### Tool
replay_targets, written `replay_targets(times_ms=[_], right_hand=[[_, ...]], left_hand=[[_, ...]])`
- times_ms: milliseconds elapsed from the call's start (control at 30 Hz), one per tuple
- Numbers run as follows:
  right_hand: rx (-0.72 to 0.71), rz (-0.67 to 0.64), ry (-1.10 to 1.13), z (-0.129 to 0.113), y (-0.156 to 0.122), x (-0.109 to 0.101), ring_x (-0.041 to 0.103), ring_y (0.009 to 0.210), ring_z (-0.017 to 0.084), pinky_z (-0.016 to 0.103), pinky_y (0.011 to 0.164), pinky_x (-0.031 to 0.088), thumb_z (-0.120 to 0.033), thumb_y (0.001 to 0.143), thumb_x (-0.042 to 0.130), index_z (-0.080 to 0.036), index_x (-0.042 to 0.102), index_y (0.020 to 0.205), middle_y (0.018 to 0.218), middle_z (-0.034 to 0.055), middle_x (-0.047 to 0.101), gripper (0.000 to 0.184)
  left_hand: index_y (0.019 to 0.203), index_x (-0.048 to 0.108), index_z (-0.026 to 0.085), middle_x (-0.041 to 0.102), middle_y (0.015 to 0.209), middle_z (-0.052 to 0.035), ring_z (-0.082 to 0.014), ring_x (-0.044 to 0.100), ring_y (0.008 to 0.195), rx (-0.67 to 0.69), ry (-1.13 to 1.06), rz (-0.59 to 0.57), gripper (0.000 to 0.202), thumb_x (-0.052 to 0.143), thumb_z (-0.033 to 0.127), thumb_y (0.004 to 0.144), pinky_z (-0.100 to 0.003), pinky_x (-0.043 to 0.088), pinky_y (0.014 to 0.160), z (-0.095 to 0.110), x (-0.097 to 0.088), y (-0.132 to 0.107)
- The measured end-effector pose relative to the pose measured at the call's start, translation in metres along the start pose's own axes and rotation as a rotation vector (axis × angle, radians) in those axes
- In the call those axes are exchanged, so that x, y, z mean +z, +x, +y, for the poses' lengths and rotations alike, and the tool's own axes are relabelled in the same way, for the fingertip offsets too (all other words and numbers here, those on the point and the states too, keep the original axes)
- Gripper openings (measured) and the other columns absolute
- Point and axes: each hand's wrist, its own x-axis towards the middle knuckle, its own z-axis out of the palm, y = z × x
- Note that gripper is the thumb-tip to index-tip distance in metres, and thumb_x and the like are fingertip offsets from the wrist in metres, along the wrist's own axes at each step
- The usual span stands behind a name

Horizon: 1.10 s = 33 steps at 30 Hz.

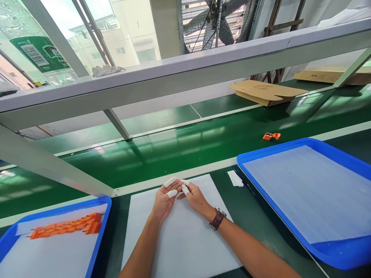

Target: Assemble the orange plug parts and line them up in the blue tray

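My left hand (164, 199) and my right hand (194, 196) meet over a white sheet (185, 239) on the green bench. Both wear white finger cots on several fingertips. The fingertips of the two hands touch each other, curled together; nothing I can name shows between them. A brown-strapped watch (217, 219) sits on my right wrist. A blue tray (98, 216) at the left holds a row of orange parts (66, 227). Another blue tray (307, 193) lined with white stands at the right.
A green conveyor belt (188, 143) runs behind the bench, with one orange part (271, 136) lying on it. Flat cardboard boxes (268, 92) rest beyond. A metal shelf rail (174, 81) crosses overhead with a water bottle (34, 46) and white gloves (106, 70).
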Motion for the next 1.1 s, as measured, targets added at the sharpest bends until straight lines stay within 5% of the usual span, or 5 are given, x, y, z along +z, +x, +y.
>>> replay_targets(times_ms=[333,600,800,1100], right_hand=[[-0.01,-0.021,0.053,0.005,0.0,0.002,0.072,0.083,0.02,0.039,0.075,0.064,-0.04,0.096,0.051,-0.02,0.063,0.126,0.113,0.0094,0.069,0.038],[-0.033,-0.055,0.048,0.002,-0.002,0.004,0.072,0.089,0.022,0.038,0.074,0.063,-0.042,0.096,0.052,-0.019,0.064,0.124,0.106,0.0092,0.071,0.038],[-0.047,-0.059,-0.004,0.003,-0.001,0.003,0.07,0.08,0.019,0.037,0.074,0.061,-0.04,0.097,0.051,-0.019,0.066,0.12,0.095,0.0064,0.07,0.035],[-0.11,0.025,-0.294,0.0,0.001,0.0,0.067,0.074,0.018,0.03,0.069,0.055,-0.02,0.092,0.049,-0.022,0.071,0.103,0.085,0.0022,0.072,0.025]], left_hand=[[0.11,0.069,0.014,0.074,0.114,-0.0129,-0.0242,0.072,0.103,0.039,0.016,0.075,0.046,0.085,0.007,0.067,-0.037,0.058,0.092,-0.003,-0.004,0.004],[0.109,0.069,0.012,0.074,0.089,-0.0074,-0.0095,0.065,0.064,0.031,0.006,0.065,0.04,0.084,0.02,0.073,-0.018,0.048,0.05,-0.001,-0.005,0.005],[0.118,0.066,0.011,0.071,0.084,-0.0079,-0.0116,0.061,0.061,0.011,0.039,0.025,0.045,0.078,0.033,0.08,-0.022,0.048,0.048,0.001,-0.001,0.003],[0.12,0.067,0.014,0.069,0.091,-0.0078,-0.0137,0.061,0.07,-0.029,0.162,-0.075,0.042,0.077,0.026,0.081,-0.026,0.05,0.058,0.007,0.002,0.002]])
